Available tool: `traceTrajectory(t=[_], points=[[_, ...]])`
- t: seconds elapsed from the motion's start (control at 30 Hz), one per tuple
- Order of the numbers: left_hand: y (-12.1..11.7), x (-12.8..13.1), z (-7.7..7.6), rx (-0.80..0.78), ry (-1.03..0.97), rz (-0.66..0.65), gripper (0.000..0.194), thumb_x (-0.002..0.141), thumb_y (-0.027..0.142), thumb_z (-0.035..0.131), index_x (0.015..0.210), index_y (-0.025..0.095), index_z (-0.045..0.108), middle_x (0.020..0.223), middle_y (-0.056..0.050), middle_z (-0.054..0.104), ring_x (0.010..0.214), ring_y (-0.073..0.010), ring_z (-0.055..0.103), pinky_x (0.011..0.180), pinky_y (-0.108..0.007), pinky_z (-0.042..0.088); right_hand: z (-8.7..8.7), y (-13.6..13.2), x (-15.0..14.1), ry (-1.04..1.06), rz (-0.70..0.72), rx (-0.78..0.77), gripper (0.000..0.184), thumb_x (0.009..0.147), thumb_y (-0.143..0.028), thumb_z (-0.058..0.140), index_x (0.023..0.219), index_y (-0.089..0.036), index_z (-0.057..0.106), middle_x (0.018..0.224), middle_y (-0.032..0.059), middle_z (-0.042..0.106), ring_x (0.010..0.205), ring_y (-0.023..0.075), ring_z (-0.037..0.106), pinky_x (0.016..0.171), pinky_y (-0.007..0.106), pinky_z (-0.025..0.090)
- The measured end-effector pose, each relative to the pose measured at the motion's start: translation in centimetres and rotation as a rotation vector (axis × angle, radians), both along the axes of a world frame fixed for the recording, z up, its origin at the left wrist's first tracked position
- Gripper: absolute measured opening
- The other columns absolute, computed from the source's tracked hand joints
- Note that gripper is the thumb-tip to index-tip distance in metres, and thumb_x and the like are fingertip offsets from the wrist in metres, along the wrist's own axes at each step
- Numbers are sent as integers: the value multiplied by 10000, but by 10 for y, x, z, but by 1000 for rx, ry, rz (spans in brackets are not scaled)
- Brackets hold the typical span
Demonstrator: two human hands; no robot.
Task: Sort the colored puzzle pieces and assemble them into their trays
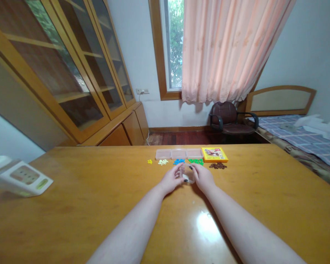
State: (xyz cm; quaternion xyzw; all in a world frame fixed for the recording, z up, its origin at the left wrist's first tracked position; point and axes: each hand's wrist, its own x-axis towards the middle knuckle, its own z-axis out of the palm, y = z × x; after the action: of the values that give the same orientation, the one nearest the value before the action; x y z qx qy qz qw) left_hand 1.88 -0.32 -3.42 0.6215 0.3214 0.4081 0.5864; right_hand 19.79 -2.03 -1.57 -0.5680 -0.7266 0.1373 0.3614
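Plastic box (190, 175) hides partly behind left hand (171, 179) and right hand (204, 177).

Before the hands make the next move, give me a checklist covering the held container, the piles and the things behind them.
1. Left grip on the clear container: ok, at its left side.
2. Right grip on the same container: ok, at its right side.
3. Contents of that container: cannot tell, the view is too small.
4. Yellow pile, cream pile, blue pile, green pile and brown pile kept apart: ok.
5. Clear compartments behind the piles in a row: ok, three; whether joined, cannot tell.
6. Yellow box touching the compartments: cannot tell.
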Motion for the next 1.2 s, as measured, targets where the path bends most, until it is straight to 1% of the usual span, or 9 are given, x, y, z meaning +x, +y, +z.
traceTrajectory(t=[0.17,0.3,0.4,0.57,0.63,0.73,0.83,1.1,1.2], points=[[-3,-8,6,186,227,-25,800,718,105,637,1413,260,272,1385,-95,428,1226,-225,461,1048,-418,362,-1,10,7,453,-64,-60,319,837,-394,432,898,-170,652,859,76,689,751,203,619,686,304,471],[-8,-8,16,395,470,-47,727,691,104,659,1347,290,405,1345,-48,471,1229,-213,438,1079,-408,318,-6,17,7,695,-123,-185,384,772,-518,501,750,-157,630,541,6,576,471,147,492,481,256,389],[-10,-7,21,467,557,-56,617,693,142,678,1273,261,503,1261,-58,529,1175,-206,476,1052,-382,354,-10,19,7,740,-93,-200,387,760,-523,514,771,-154,629,575,9,581,502,145,498,486,249,386],[-4,-11,20,454,620,162,571,710,168,669,1258,209,514,1261,-80,531,1174,-203,480,1052,-370,352,-11,18,5,667,-64,-93,377,776,-414,517,1036,-150,591,933,84,653,719,169,581,623,275,460],[-1,-14,17,428,676,254,566,710,182,668,1255,206,519,1253,-78,545,1161,-209,493,1040,-372,364,-11,16,5,582,-104,-99,380,781,-389,513,1066,-144,571,920,85,647,680,160,570,604,277,456],[3,-16,13,423,769,338,568,698,233,688,1244,200,535,1221,-79,575,1131,-225,514,1016,-372,381,-10,14,5,436,-113,-124,300,800,-372,487,965,-148,598,792,54,637,618,155,542,583,279,436],[4,-17,13,442,838,335,558,701,288,696,1232,205,550,1190,-73,599,1106,-229,526,998,-367,387,-10,12,3,311,-32,-161,242,814,-333,473,903,-162,620,741,34,622,628,157,537,609,282,429],[-3,-16,17,431,960,321,510,724,363,676,1202,219,574,1212,-79,587,1143,-237,501,1002,-373,372,-11,12,-1,92,80,-129,159,786,-206,519,863,-162,652,845,62,618,802,176,547,756,304,429],[-2,-20,23,460,909,374,359,805,344,572,1133,202,609,1142,-61,624,1075,-202,544,966,-330,407,-11,12,0,98,60,-129,154,799,-217,518,860,-169,651,839,57,615,797,173,549,747,297,428]])
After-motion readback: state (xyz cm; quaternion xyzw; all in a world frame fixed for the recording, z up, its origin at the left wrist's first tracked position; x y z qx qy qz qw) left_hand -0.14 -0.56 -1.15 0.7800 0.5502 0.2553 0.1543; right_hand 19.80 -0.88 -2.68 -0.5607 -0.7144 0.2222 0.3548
